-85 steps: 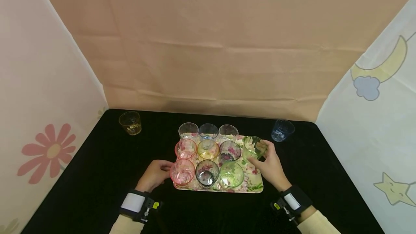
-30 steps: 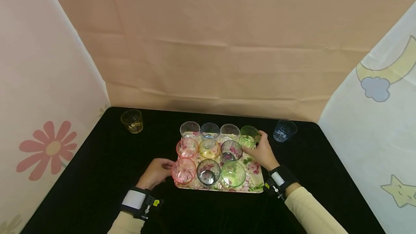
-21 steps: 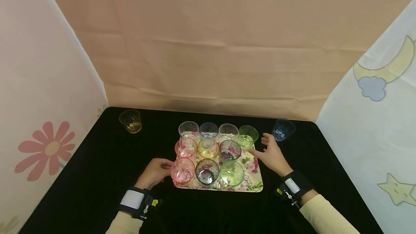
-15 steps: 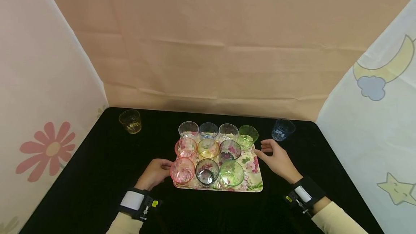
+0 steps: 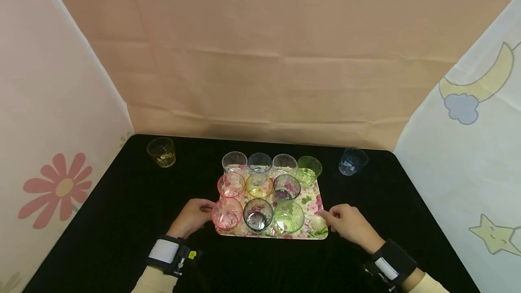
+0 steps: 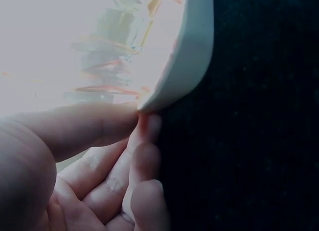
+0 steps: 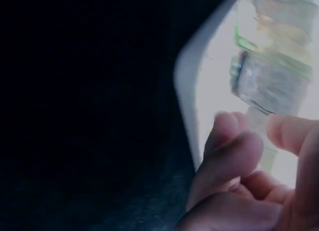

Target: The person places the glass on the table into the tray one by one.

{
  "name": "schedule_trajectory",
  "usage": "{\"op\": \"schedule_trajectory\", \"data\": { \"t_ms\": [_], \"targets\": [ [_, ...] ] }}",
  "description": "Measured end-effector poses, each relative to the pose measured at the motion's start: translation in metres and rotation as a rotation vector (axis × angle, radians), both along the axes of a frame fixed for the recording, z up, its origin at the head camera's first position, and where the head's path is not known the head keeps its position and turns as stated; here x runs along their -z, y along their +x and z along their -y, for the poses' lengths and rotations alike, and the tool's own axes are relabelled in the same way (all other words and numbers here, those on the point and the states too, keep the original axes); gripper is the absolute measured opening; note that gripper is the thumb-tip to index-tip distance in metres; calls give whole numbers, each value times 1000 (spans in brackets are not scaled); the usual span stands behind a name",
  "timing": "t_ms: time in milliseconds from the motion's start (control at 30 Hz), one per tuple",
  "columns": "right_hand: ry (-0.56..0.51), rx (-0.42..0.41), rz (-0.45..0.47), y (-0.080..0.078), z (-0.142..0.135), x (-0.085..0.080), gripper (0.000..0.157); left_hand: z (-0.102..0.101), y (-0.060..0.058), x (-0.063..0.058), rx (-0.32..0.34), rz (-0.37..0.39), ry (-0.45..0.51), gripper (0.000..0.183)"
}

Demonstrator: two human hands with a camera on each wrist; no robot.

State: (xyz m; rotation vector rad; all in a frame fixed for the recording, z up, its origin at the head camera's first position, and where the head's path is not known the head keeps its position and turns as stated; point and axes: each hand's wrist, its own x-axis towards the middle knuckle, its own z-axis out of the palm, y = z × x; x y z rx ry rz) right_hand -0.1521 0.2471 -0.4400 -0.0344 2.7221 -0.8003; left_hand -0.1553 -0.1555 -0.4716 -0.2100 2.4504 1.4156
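A floral tray (image 5: pixel 315 227) carries several clear and tinted glasses in rows. My left hand (image 5: pixel 193 217) pinches the tray's left edge beside the front pink glass (image 5: pixel 226 215); in the left wrist view its thumb (image 6: pixel 94 126) lies along the rim with the fingers curled below. My right hand (image 5: pixel 353 225) is at the tray's right edge, fingers bent. In the right wrist view a gap shows between that thumb (image 7: pixel 286 131) and the fingertips, with the tray behind. A green glass (image 5: pixel 309 171) stands at the tray's back right corner; another green glass (image 5: pixel 289 217) is in the front row.
An amber glass (image 5: pixel 161 152) stands alone at the table's back left. A blue glass (image 5: pixel 352 162) is at the back right. Brown paper (image 5: pixel 260 80) rises behind the black table (image 5: pixel 260 266), with patterned white sheets on both sides.
My right hand set the green glass at the tray's back right corner and let it go. It then drew back toward me along the tray's right edge. My left hand stayed put.
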Motion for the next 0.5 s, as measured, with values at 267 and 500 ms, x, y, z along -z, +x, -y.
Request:
{"op": "schedule_trajectory", "data": {
  "t_ms": [267, 500],
  "targets": [
    [98, 8, 108, 18, -1, 16, 51, 0, 1, -3, 1, -6, 12, 30],
    [61, 0, 136, 23, 1, 28, 48, 0, 0, 0, -12, 12, 22, 29]
  ]
}}
